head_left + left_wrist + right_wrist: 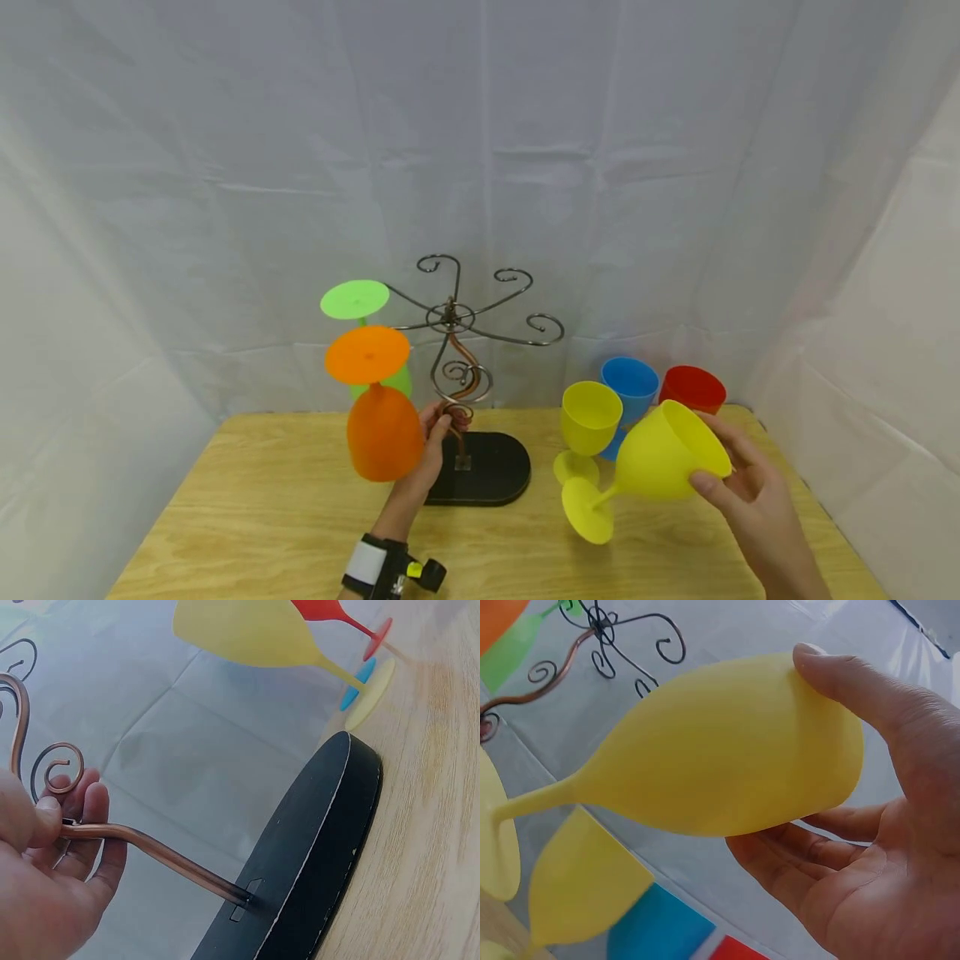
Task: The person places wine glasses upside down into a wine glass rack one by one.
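My left hand (424, 454) grips the copper-coloured stem (172, 862) of a metal stemware rack low down, just above its black oval base (495, 467). Curled metal arms (517, 340) spread from the rack's top. An orange goblet (384, 433) and a green goblet (356, 300) hang upside down on the left arms. In my right hand (757, 500) a yellow goblet (652, 458) is held by its bowl near the rim, thumb on one side and fingers on the other. It is tilted, its foot pointing down and left.
Beside the held goblet, a second yellow goblet (588, 421) stands upright on the wooden table (285, 517). Behind are a blue goblet (630, 383) and a red goblet (693, 385), partly hidden. White sheeting (225, 250) surrounds the table at the back and sides.
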Motion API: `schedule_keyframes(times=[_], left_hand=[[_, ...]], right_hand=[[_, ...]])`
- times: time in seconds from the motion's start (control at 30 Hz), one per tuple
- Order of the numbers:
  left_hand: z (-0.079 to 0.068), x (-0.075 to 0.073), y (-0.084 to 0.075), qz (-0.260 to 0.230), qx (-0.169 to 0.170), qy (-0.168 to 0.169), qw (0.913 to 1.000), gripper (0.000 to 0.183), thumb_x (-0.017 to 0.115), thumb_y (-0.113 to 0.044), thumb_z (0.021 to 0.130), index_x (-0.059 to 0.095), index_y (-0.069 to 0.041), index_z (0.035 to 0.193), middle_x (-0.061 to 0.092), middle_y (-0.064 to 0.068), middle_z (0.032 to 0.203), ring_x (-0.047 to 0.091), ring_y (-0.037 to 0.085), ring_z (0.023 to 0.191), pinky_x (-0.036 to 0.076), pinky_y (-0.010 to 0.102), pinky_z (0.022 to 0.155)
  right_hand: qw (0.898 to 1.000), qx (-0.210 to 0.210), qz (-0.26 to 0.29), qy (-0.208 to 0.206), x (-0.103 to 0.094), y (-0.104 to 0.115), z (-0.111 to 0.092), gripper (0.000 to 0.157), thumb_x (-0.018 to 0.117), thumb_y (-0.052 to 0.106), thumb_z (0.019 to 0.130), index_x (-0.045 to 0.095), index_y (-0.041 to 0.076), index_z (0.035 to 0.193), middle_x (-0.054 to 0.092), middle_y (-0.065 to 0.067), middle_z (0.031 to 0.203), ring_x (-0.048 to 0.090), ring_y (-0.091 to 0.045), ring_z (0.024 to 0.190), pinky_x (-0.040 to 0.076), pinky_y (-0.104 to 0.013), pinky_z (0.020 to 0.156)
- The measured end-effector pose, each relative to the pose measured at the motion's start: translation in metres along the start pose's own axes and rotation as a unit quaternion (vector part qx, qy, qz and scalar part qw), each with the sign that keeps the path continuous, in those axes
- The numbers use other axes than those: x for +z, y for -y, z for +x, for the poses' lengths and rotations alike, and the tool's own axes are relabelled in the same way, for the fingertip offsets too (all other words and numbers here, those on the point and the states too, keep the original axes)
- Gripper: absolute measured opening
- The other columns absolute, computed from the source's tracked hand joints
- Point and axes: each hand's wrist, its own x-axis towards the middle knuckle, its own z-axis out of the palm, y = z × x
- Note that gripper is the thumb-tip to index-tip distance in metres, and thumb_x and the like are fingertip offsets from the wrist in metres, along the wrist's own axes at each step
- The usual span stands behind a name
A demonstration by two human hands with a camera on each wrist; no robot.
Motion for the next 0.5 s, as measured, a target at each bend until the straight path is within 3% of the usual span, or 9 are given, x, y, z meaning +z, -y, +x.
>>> schedule_keyframes(times=[0.2, 0.3, 0.37, 0.43, 0.5], left_hand=[[0.000, -0.001, 0.000, 0.011, -0.013, -0.004, 0.9998, 0.019, 0.036, 0.019, 0.101, 0.053, 0.026, 0.103, 0.065, 0.034, 0.093, 0.066, 0.002, 0.087, 0.056, 0.021, 0.079], [0.001, -0.001, -0.007, 0.033, -0.044, -0.012, 0.9984, 0.018, 0.039, 0.017, 0.101, 0.055, 0.025, 0.105, 0.067, 0.032, 0.095, 0.068, 0.008, 0.089, 0.056, 0.022, 0.080], [0.000, 0.000, -0.014, 0.066, -0.075, -0.016, 0.9949, 0.019, 0.041, 0.015, 0.102, 0.057, 0.023, 0.108, 0.067, 0.032, 0.099, 0.069, 0.017, 0.093, 0.058, 0.029, 0.083], [-0.002, 0.001, -0.023, 0.128, -0.117, -0.017, 0.9848, 0.019, 0.046, 0.008, 0.104, 0.060, 0.018, 0.114, 0.067, 0.030, 0.104, 0.068, 0.027, 0.097, 0.058, 0.037, 0.086], [-0.004, 0.002, -0.032, 0.200, -0.162, -0.010, 0.9662, 0.022, 0.050, 0.000, 0.106, 0.061, 0.013, 0.120, 0.067, 0.027, 0.106, 0.067, 0.035, 0.100, 0.058, 0.045, 0.086]], right_hand=[[0.999, -0.019, 0.032, 0.018, 0.012, -0.001, 0.004, 0.051, 0.050, -0.004, 0.104, 0.040, -0.001, 0.154, 0.049, -0.008, 0.147, 0.062, -0.017, 0.111, 0.055, -0.027, 0.094], [0.998, -0.019, 0.057, 0.011, 0.018, 0.000, 0.007, 0.049, 0.048, 0.000, 0.106, 0.040, 0.001, 0.154, 0.047, -0.009, 0.148, 0.061, -0.017, 0.114, 0.054, -0.026, 0.096], [0.997, -0.016, 0.077, -0.004, 0.021, 0.000, 0.008, 0.049, 0.047, 0.003, 0.107, 0.040, 0.004, 0.155, 0.047, -0.010, 0.149, 0.060, -0.018, 0.116, 0.053, -0.026, 0.097], [0.995, -0.017, 0.099, -0.021, 0.024, -0.001, 0.009, 0.048, 0.046, 0.005, 0.107, 0.040, 0.005, 0.155, 0.048, -0.010, 0.147, 0.059, -0.018, 0.115, 0.053, -0.025, 0.098], [0.991, -0.028, 0.127, -0.036, 0.027, -0.002, 0.010, 0.048, 0.045, 0.005, 0.107, 0.040, 0.004, 0.155, 0.049, -0.012, 0.146, 0.058, -0.020, 0.115, 0.053, -0.025, 0.098]])
